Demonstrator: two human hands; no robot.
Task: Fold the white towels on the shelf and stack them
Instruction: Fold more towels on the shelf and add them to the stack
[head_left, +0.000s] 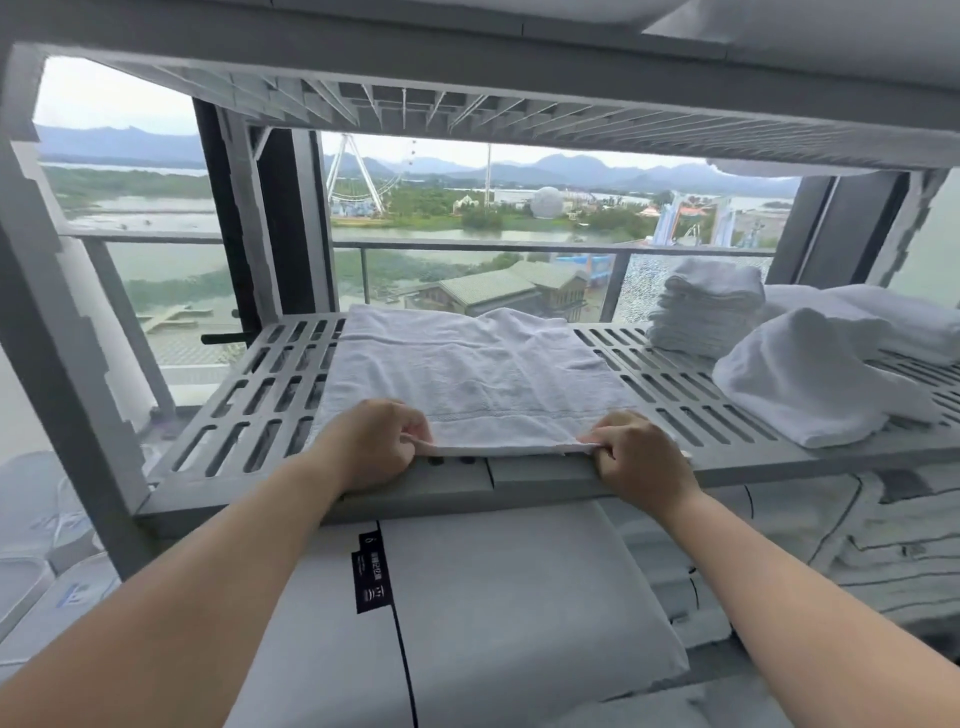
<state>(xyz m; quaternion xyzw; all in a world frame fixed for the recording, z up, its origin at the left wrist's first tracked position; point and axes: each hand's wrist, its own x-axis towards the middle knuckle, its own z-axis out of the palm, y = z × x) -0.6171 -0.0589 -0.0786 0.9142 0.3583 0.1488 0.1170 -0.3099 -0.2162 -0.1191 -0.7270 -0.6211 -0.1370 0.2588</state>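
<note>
At the left of the frame the grey slotted shelf (249, 410) shows its open slots, with the window behind it. Next, in the lower centre-left, the left hand (371, 444) pinches the near edge of the white towel (467, 374) at its left corner, the fingers curled around the hem. The towel lies spread flat on the shelf in the centre of the frame, and its far edge is a little wrinkled toward the window. In the lower centre-right the right hand (641, 460) pinches the other near corner in the same way, so both hands are holding the hem.

I judge that the step in hand is the first fold, which brings the near edge over to the far edge. To do it well, both corners should rise together and travel at the same level, so that the hem lands parallel on the far edge and the corners meet. The wrinkles at the far side should be smoothed, otherwise the fold may become thick and uneven.

At the right of the frame the stack of folded towels (704, 309) stands near the window. Just beside it, more to the front, a loose towel (800, 379) lies unfolded. The finished piece should go on top of that stack with its edges aligned.
</note>
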